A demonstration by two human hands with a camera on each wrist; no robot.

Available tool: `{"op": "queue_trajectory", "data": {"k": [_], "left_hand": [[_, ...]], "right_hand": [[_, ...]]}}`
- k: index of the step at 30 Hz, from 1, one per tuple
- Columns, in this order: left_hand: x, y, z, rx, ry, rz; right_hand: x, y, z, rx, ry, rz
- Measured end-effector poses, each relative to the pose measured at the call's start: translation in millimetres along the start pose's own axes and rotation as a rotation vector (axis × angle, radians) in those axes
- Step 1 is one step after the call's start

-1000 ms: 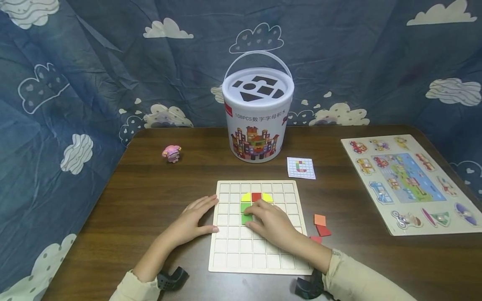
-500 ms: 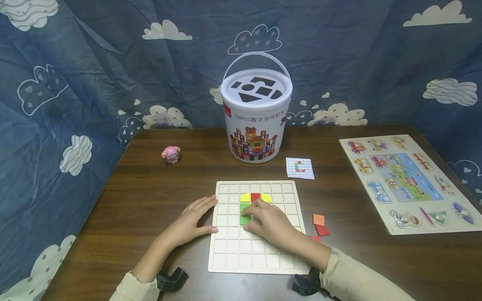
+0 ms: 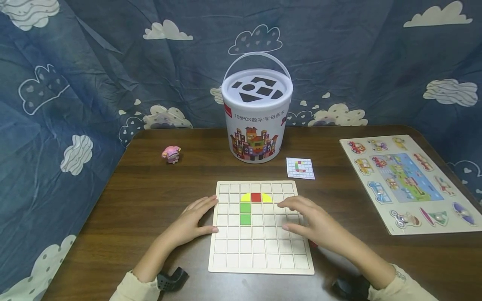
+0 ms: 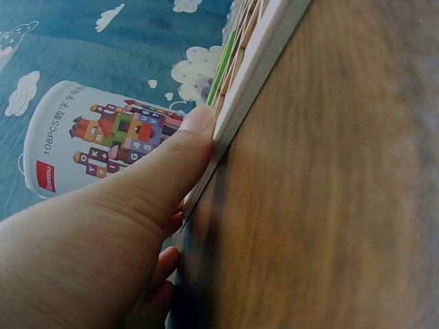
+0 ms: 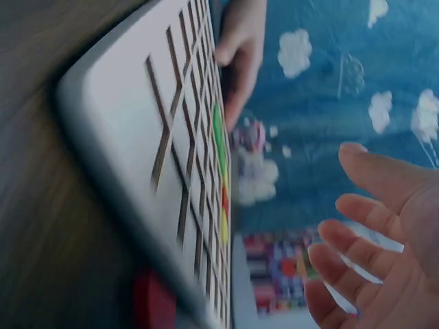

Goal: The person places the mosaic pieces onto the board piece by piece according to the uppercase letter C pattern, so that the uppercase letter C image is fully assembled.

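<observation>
A pale wooden grid board [image 3: 260,262] lies before me on the table. In its upper rows a red square tile [image 3: 256,197] sits between two yellow rounded-corner tiles, one at the left [image 3: 245,198] and one at the right [image 3: 267,197]. Below the left yellow one are two green square tiles, the upper [image 3: 245,207] directly above the lower [image 3: 245,219]. My left hand [image 3: 190,222] touches the board's left edge with extended fingers and thumb. Over the right edge hovers my right hand [image 3: 320,225], fingers parted and holding nothing. It largely hides the loose tiles there; a bit of red tile [image 3: 314,244] shows.
Behind the board stands a white lidded bucket [image 3: 256,121] with a raised handle. A small pattern card [image 3: 300,168] lies in front of it. A pink toy figure [image 3: 171,154] is at the back left, and a picture puzzle board [image 3: 384,217] at the right.
My right hand has left the green tiles and moved right to the board's right edge, uncovering both of them. My left hand has stayed in place.
</observation>
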State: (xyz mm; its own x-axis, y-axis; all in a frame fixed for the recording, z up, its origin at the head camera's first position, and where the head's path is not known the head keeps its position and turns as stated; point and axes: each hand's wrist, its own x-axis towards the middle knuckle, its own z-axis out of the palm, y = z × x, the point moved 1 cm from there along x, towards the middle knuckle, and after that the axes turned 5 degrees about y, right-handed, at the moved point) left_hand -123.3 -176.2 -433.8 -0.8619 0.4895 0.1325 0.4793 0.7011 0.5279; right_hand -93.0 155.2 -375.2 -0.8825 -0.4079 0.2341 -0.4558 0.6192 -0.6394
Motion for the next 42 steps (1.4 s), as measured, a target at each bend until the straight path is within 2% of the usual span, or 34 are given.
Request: {"op": "queue_trajectory", "data": {"k": [5, 12, 16, 19, 22, 29, 36, 39, 42], "left_hand": [[0.3, -0.9, 0.2, 0.003, -0.009, -0.006], [0.2, -1.8, 0.7, 0.000, -0.007, -0.009], [0.1, -2.4, 1.1, 0.002, -0.005, -0.004], [0.1, -2.4, 1.1, 0.007, -0.003, 0.000], [0.1, -2.0, 1.0, 0.007, -0.001, 0.001], [0.1, -1.0, 0.5, 0.011, -0.004, 0.000], [0.3, -0.9, 0.7, 0.016, -0.011, -0.003], [0.2, -0.8, 0.6, 0.013, -0.011, -0.003], [0.3, -0.5, 0.2, 0.012, -0.011, -0.002]], "right_hand": [[-23.2, 18.8, -17.3, -0.032, 0.017, 0.025], [-51.7, 39.7, -18.4, -0.106, -0.052, 0.010], [-59.5, 46.9, -14.8, -0.106, -0.085, -0.067], [-61.6, 49.8, -12.1, -0.113, -0.068, -0.158], [-61.8, 50.7, -10.1, -0.130, -0.061, -0.193], [-61.4, 48.2, -8.7, -0.190, -0.054, -0.160], [-58.4, 39.4, -10.1, -0.302, 0.054, -0.104], [-53.4, 32.8, -8.8, -0.292, 0.097, -0.099], [-45.5, 25.4, -4.4, -0.235, 0.125, -0.108]]}}
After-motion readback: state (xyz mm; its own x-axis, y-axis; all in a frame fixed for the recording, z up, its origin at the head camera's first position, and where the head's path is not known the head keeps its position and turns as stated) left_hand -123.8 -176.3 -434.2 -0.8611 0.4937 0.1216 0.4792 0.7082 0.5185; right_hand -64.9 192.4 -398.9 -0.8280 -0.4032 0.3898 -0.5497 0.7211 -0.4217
